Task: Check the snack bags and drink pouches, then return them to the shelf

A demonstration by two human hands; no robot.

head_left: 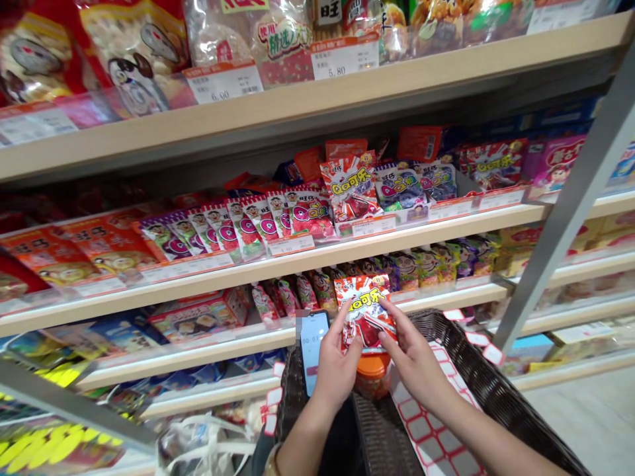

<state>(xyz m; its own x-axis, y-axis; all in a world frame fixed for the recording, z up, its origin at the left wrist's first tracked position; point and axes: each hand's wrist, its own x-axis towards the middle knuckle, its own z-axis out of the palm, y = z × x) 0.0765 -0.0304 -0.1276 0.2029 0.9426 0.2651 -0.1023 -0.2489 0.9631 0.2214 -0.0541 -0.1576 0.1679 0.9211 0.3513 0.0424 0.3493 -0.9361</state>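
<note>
We hold a red candy packet (pixel 364 311) upright between both hands, above the dark wicker basket (pixel 496 390). Our left hand (pixel 336 363) pinches its lower left edge while also clasping a phone (pixel 313 344) against the palm; our right hand (pixel 414 357) grips the right edge, fingers closed on it. The packet's long axis runs vertically, just above an orange-lidded jar (pixel 373 377) in the basket.

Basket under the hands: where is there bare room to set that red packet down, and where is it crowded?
The basket is mostly open on its right, between the label sheet and the far rim. The left hand and right hand hold the red packet over the orange-lidded jar. Shelves behind are packed.
</note>
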